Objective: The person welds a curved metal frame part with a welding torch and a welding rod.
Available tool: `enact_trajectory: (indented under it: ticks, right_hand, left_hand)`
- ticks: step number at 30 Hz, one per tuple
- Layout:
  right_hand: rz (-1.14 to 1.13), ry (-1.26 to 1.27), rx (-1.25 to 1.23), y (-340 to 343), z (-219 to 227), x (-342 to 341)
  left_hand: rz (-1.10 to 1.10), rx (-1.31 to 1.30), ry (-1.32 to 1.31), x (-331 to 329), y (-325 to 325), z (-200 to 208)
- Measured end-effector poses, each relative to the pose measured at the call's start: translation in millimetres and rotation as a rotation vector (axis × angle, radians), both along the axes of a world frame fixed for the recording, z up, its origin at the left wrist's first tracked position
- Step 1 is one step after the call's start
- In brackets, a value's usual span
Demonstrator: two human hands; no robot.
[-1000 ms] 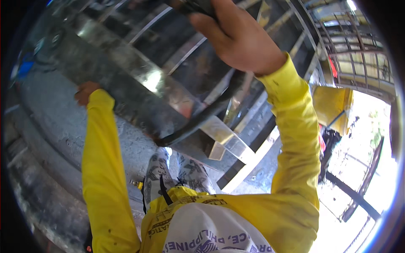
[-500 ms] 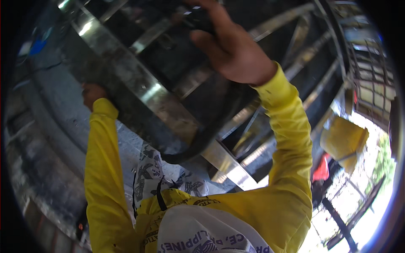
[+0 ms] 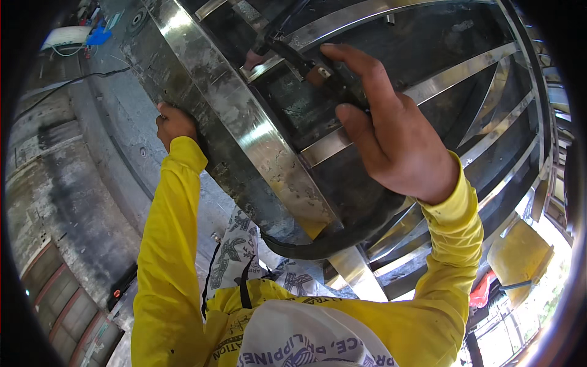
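Right hand [image 3: 397, 140] grips a welding torch [image 3: 306, 61] against the steel frame [image 3: 244, 134]; left hand [image 3: 174, 125] clasps the frame's edge, steadying it.

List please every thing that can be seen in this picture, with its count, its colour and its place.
steel frame: one, shiny silver, with many bars, centre and right
welding torch: one, black, top centre, in the right hand
black hose: one, curving under the frame
concrete floor: grey, left
yellow container: one, lower right
patterned cloth: white and black, bottom centre
left hand: yellow sleeve, gripping the frame's left edge
right hand: yellow sleeve, gripping the torch
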State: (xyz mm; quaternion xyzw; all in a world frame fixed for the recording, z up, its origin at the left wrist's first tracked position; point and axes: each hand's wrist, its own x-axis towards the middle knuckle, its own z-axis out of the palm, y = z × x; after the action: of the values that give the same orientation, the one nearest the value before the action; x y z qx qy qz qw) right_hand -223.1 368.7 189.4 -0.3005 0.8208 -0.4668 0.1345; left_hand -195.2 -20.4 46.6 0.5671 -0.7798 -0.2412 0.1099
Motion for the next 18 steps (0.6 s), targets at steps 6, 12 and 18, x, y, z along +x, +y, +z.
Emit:
enact_trajectory:
  ticks: [6, 12, 18]
  right_hand:
    - [0.031, 0.004, -0.055, -3.9, -0.3, 7.0]
    - [0.019, 0.052, 0.036, -5.3, 1.7, 10.0]
    - [0.02, 0.01, 0.086, -6.0, 6.0, 11.7]
  left_hand:
    - [-0.006, -0.013, 0.002, -0.8, -4.4, -1.0]
    - [-0.002, 0.007, 0.031, -0.5, -8.0, -3.0]
    - [-0.008, 0.02, 0.055, 0.2, -18.8, -10.5]
